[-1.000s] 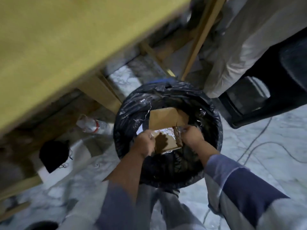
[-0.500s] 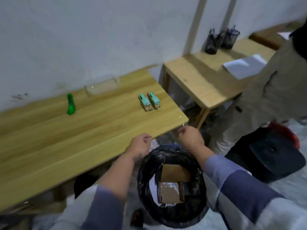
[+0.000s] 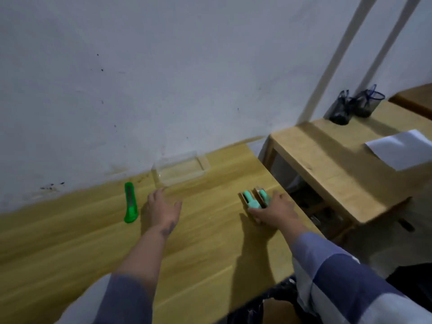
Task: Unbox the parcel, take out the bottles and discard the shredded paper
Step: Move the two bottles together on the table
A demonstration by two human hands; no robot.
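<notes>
Two small bottles with teal caps [image 3: 251, 200] lie side by side on the wooden table [image 3: 210, 242], near its right edge. My right hand [image 3: 275, 211] covers their near ends, thumb on the left side and fingers curled round the right. My left hand [image 3: 161, 209] is flat and open on the table, fingertips just short of a clear plastic tray [image 3: 203, 163] by the wall. At the bottom edge the black-bagged bin [image 3: 257, 309] shows, with the brown cardboard box [image 3: 279, 312] inside it. No shredded paper is visible.
A green utility knife [image 3: 130, 203] lies left of my left hand. To the right stands a lower wooden side table [image 3: 327, 164] with a white sheet of paper [image 3: 402, 148] and two dark pen cups [image 3: 353, 107]. A white wall backs both tables.
Both hands let go of the cardboard box in the bin and rose to the table. The view swung up from the floor; my right hand reached the bottles, my left the tray.
</notes>
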